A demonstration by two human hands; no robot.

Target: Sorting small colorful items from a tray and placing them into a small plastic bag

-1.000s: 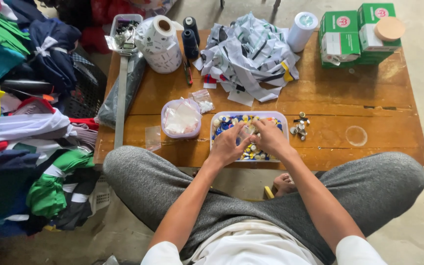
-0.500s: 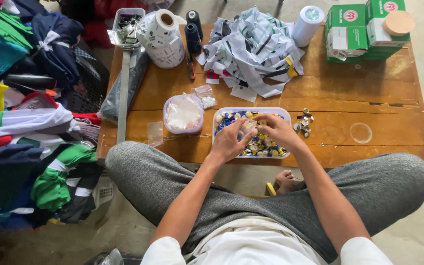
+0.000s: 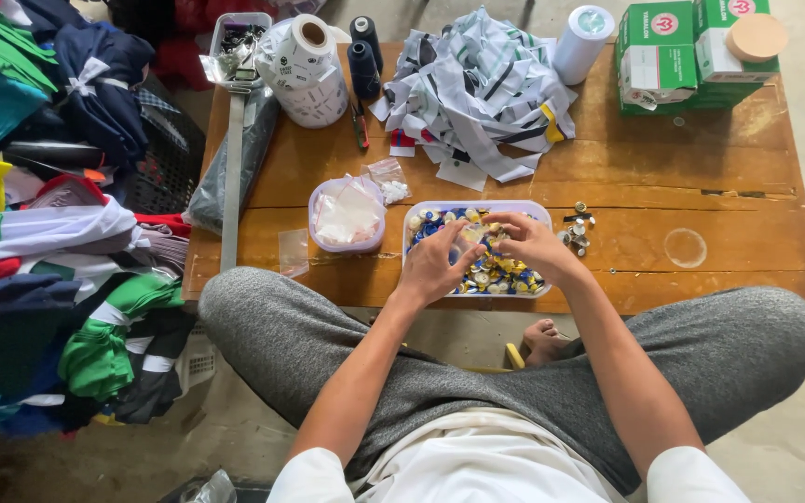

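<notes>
Hands (image 3: 482, 251) as before, together over button tray (image 3: 421, 216).

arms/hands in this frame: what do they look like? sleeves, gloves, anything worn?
Both arms are bare from the short white sleeves down. No gloves, and no watch, ring or band shows on the left hand or right hand. Grey trousers cover the crossed legs below the arms.

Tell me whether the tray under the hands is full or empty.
Full. The pale rectangular tray holds a dense heap of small blue, yellow and white pieces, and the left hand and right hand are over it.
</notes>
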